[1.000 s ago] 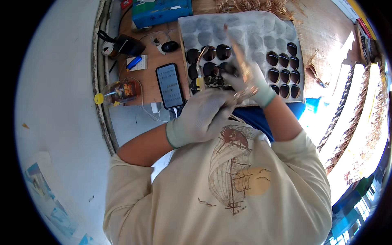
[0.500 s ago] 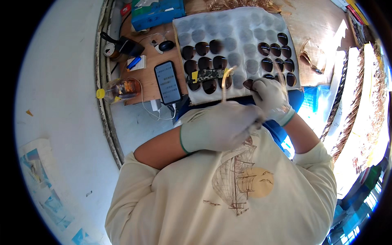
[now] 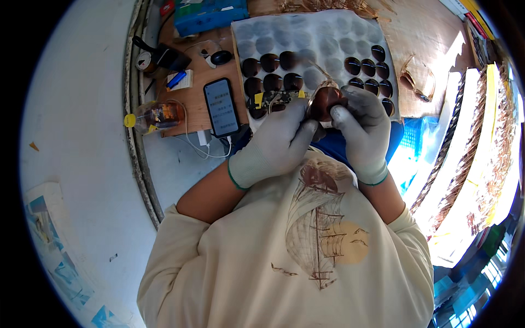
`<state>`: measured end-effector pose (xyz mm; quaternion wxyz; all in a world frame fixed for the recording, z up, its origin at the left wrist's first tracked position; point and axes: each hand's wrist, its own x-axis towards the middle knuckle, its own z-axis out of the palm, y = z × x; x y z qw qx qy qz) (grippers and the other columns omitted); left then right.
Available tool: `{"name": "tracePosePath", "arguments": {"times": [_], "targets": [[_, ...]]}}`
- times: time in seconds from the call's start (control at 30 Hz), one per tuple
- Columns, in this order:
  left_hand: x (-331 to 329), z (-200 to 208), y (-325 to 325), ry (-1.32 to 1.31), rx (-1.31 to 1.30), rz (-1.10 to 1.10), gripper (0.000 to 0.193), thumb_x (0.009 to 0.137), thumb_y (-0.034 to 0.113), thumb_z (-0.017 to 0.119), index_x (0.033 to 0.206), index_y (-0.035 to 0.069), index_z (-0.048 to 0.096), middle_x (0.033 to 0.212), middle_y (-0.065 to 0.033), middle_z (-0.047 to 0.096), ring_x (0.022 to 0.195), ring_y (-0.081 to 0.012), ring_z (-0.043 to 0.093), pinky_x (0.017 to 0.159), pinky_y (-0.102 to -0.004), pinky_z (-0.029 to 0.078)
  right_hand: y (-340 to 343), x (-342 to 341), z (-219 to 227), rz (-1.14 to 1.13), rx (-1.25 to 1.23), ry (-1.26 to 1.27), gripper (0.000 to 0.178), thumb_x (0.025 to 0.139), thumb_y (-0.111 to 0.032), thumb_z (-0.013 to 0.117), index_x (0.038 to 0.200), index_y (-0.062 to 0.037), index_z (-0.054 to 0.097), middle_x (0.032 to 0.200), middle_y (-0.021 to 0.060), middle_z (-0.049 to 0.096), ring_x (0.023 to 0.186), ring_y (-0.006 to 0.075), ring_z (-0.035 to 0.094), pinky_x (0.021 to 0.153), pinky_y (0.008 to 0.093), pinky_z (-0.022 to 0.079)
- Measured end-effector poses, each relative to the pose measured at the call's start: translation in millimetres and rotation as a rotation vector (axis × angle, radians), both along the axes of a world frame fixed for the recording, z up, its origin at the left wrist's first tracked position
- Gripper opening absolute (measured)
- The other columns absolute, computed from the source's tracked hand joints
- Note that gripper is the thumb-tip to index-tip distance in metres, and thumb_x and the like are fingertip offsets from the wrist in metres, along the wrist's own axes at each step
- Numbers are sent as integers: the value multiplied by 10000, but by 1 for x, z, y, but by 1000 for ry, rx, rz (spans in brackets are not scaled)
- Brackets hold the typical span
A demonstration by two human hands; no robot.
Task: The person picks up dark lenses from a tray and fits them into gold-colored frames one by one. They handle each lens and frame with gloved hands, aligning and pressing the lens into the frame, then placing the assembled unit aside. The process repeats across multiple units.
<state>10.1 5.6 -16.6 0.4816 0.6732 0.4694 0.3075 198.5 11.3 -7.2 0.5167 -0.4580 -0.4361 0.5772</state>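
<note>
Both of my hands wear pale grey gloves and meet over a gold-rimmed sunglasses frame with a brown lens. My left hand grips the frame's left side. My right hand presses its thumb and fingers on the brown lens. Just beyond them lies a white moulded tray with round pockets; several dark brown lenses fill its left pockets and more dark lenses sit at its right.
A black phone lies on the wooden board with a white cable beside it. A clear bottle with a yellow cap lies at the left. A blue box stands at the back. Finished sunglasses rest at the right.
My right hand came back from the tray with a brown lens and joined the left hand at the frame. Both hands now sit closer together, nearer my chest.
</note>
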Motion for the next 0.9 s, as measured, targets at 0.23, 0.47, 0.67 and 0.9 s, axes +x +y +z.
{"name": "tracePosePath", "arguments": {"times": [0.23, 0.47, 0.67, 0.9], "targets": [[-10, 6, -3, -136, -73, 64, 266, 1054, 122, 436, 1225, -56, 536, 908, -127, 689, 832, -191, 678, 778, -339, 539, 18, 0, -14, 170, 28, -56, 313, 920, 15, 688, 1217, 68, 604, 1067, 129, 706, 957, 122, 670, 830, 262, 562], [-13, 6, 0, -246, -213, -11, 292, 1065, 140, 429, 1242, -64, 540, 946, -125, 677, 826, -169, 664, 754, -312, 537, 39, 18, -19, 508, -259, 278, 338, 963, -187, 661, 1158, 89, 645, 1013, 127, 709, 908, 131, 655, 813, 277, 543], [-17, 19, 1, -459, -382, -48, 346, 1073, 157, 430, 1310, -80, 515, 1009, -113, 668, 833, -160, 689, 760, -279, 541, 26, 17, -6, 486, -128, 133, 258, 953, -158, 652, 1006, 91, 699, 857, 67, 698, 799, 107, 620, 761, 259, 517], [-24, 15, 0, -414, -385, -77, 337, 1080, 188, 439, 1268, -78, 526, 946, -107, 699, 827, -169, 699, 742, -290, 552, 23, 19, 0, 484, -131, 118, 221, 948, -136, 652, 982, 75, 706, 844, 44, 683, 785, 78, 592, 734, 241, 497]]}}
